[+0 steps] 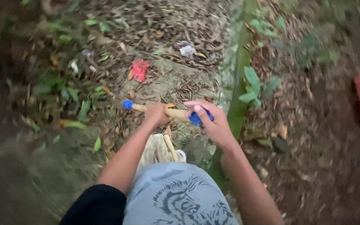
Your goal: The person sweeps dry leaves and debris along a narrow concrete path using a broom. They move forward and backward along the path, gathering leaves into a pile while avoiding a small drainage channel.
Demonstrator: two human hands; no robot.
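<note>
1. A wooden stick (176, 112) with blue ends is held level above the leaf-strewn ground (167, 79).
2. Its middle is gripped by the left hand (158, 113), fingers closed.
3. Its near blue end is enclosed by the right hand (211, 121).

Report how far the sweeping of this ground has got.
Done: little shows; no swept patch or pile is visible. In hand: the left hand and right hand both grip the broom handle, which has blue ends. Left: dry leaves, a red scrap and a white scrap lie ahead.
</note>
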